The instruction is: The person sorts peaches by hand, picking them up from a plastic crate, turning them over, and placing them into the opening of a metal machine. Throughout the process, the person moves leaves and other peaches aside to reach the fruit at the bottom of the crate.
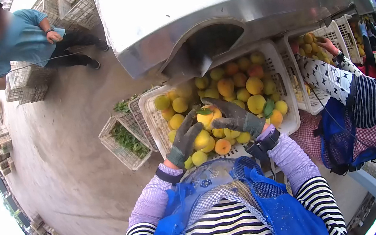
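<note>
Peach [209,117], gripped between left hand [185,139] and right hand [236,118], could slip and bruise on fruit [241,83] piled in the crate [154,120].

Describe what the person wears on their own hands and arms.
The left hand and right hand wear dark grey fabric gloves. Lavender sleeves cover the forearms, with black-and-white striped sleeves above them. A black band sits at each wrist; the right one looks bulkier, like a strapped device.
</note>
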